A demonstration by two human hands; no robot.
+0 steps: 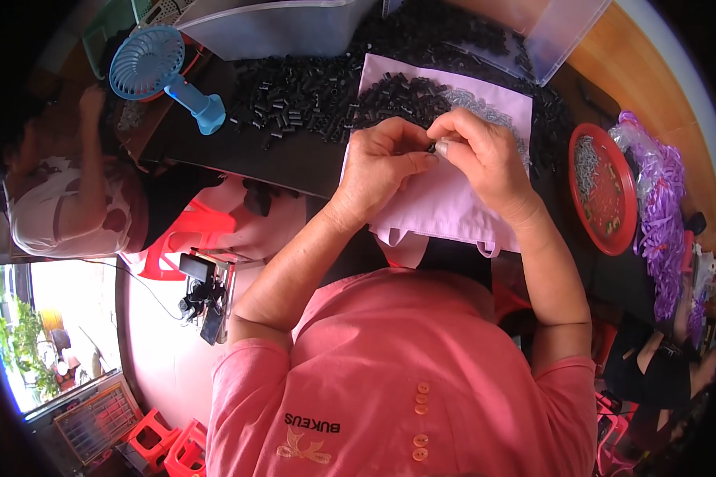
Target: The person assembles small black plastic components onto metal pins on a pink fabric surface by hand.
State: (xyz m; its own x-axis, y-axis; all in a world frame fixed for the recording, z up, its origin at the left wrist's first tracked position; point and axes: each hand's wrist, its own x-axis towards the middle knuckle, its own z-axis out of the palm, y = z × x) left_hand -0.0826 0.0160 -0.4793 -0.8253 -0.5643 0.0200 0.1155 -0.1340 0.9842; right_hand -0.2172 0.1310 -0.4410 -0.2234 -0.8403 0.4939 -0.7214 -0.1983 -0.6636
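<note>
Below the left hand (pixel 382 165) and the right hand (pixel 483 155), the near part of the pink cloth (pixel 437 211) lies open, and a bare strip of the dark counter (pixel 243 163) runs leftward along the near edge. Heaped black pieces (pixel 298 95) block the far side, backed by a translucent bin (pixel 278 32); a blue fan (pixel 186 97) (its head farther left than its base) bounds the left, a red tray (pixel 619 187) the right.
</note>
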